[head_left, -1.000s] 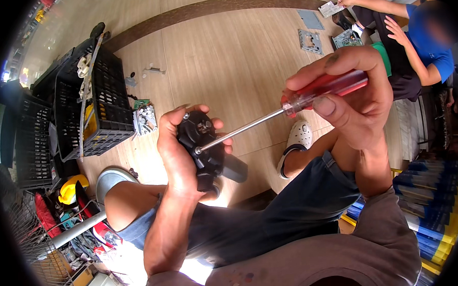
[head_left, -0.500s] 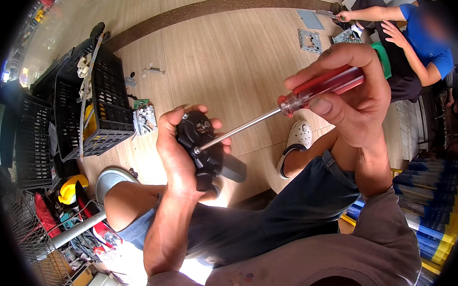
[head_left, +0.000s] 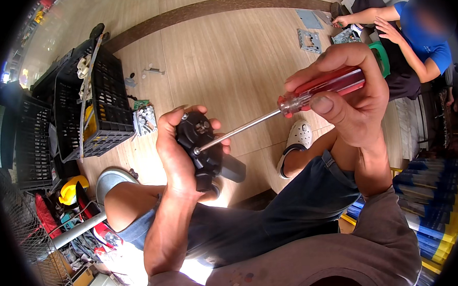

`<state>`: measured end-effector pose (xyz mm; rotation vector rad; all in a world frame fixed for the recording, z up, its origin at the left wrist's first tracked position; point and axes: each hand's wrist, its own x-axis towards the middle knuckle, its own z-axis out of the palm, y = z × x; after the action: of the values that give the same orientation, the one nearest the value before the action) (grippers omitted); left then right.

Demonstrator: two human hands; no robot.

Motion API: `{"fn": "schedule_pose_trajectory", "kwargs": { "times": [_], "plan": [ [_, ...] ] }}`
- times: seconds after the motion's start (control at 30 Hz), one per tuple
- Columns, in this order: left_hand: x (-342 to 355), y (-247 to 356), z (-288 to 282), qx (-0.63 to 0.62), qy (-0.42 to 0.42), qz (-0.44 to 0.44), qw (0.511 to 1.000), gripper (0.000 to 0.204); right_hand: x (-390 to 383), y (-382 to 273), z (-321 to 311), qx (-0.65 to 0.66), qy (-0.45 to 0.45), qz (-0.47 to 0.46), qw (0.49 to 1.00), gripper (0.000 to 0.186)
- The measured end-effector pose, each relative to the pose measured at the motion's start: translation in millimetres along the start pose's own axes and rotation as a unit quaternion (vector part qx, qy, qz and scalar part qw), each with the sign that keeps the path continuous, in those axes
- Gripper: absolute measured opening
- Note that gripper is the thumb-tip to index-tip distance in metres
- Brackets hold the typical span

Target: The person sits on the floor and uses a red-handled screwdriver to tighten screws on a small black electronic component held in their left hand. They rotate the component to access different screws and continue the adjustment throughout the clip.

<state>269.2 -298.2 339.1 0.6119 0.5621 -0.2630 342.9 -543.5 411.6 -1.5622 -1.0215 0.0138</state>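
Observation:
My left hand [head_left: 174, 159] grips a black mechanical housing [head_left: 200, 139] in front of me, fingers wrapped round its far side and a grey-black extension pointing toward the lower right. My right hand [head_left: 359, 107] is closed on the red transparent handle of a screwdriver [head_left: 329, 86]. The screwdriver's steel shaft runs down to the left, with its tip at a small silver screw [head_left: 197, 151] on the housing. My knees and white shoe are below and beyond my hands.
Black plastic crates [head_left: 93, 119] stand at the left beside small parts [head_left: 145, 119] on the wooden-look floor [head_left: 224, 60]. At the upper right, a person in blue [head_left: 426, 44] sits near metal plates [head_left: 309, 40]. Blue-and-yellow stacked items [head_left: 423, 200] line the lower right.
My right hand and screwdriver have shifted very slightly leftward, the tip staying on the screw. The co-worker's head and hands have moved a little.

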Motion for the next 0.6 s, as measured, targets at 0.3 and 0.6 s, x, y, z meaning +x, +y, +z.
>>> {"fn": "schedule_pose_trajectory", "kwargs": {
  "times": [0.3,0.6],
  "plan": [
    [0.0,0.4,-0.5,0.003,0.002,0.004,1.0,0.043,3.8,4.9,13.1,0.126,0.064,-0.008,0.99,0.045],
    [-0.8,0.5,0.2,-0.004,0.003,-0.007,1.0,0.043,2.9,1.5,4.9,-0.045,0.016,-0.004,0.999,0.047]
  ]
}}
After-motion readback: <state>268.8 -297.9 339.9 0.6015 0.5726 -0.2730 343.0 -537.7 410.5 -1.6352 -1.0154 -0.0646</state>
